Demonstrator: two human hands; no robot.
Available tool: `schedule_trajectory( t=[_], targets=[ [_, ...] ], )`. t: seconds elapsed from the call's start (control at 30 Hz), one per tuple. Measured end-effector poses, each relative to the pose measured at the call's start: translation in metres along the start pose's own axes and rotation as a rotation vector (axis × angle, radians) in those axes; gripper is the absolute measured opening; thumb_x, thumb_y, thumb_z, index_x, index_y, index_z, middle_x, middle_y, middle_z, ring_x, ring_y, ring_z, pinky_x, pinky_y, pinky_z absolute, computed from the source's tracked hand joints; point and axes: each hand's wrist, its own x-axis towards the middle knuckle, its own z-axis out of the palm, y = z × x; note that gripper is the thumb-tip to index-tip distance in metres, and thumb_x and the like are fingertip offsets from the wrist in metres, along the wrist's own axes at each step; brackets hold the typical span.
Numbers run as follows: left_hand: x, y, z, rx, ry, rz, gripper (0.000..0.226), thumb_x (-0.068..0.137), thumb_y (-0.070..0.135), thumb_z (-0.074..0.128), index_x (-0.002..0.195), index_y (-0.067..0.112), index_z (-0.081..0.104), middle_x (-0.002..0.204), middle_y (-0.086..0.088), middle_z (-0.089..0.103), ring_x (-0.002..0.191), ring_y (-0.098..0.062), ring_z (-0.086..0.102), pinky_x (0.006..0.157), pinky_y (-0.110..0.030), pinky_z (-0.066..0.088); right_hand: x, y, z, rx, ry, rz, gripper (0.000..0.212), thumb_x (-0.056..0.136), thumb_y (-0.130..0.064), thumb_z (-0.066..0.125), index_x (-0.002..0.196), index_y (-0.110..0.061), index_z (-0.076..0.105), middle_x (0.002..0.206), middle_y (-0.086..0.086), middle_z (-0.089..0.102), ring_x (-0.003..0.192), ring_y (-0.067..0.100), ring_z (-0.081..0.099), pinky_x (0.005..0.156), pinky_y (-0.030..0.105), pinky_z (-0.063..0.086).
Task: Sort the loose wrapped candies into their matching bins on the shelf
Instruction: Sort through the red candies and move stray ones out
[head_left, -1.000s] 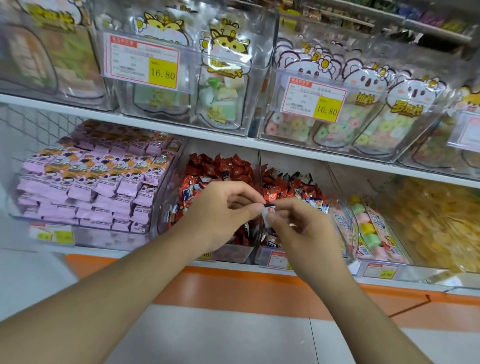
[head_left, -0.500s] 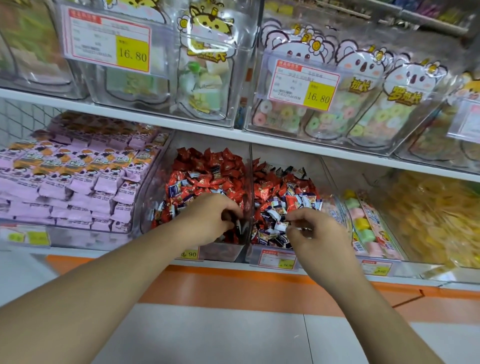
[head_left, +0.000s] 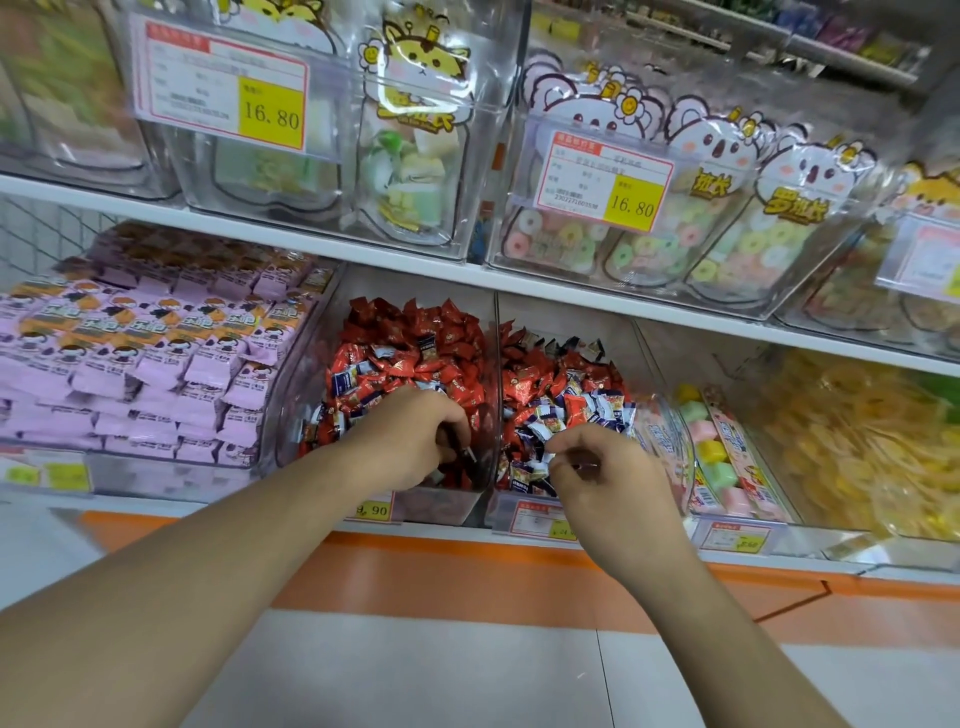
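Candies in red wrappers fill the clear bin at 12 o'clock from my left hand, and a mix of red and blue-white ones fills the next bin at 12 o'clock from my right hand.

I judge each piece as very light and small, with a crinkly, slippery foil wrapper over a hard core. So the best place to hold is the twisted wrapper end or across the body, with two fingertips only.

My left hand is curled down inside the front of the red bin. Something thin and pale shows at its fingers, but I cannot tell if it is a candy or if the hand truly holds it. My right hand is curled over the front of the mixed bin, thumb and forefinger close together as for a pinch; what is between them I cannot see.

A clear divider wall stands between the two hands, and it is easy to knock. The upper shelf board hangs over the bins at 12 o'clock, so room for lifting is low; free room is toward 6 o'clock, over the orange ledge. Pink packets lie at 9 o'clock, and yellow sweets at 3 o'clock.
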Motion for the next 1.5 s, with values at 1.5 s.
schedule_trajectory(
  t=[1.5],
  targets=[
    [-0.021, -0.007, -0.036, -0.155, -0.045, -0.018, 0.006, 0.087, 0.030, 0.082, 0.091, 0.034, 0.079, 0.084, 0.015, 0.073, 0.082, -0.002, 0.065, 0.072, -0.018, 0.049, 0.002, -0.008, -0.006, 0.089, 0.108, 0.079, 0.021, 0.093, -0.008, 0.063, 0.102, -0.026, 0.071, 0.101, -0.010, 0.070, 0.079, 0.008, 0.065, 0.063, 0.016, 0.050]
  ],
)
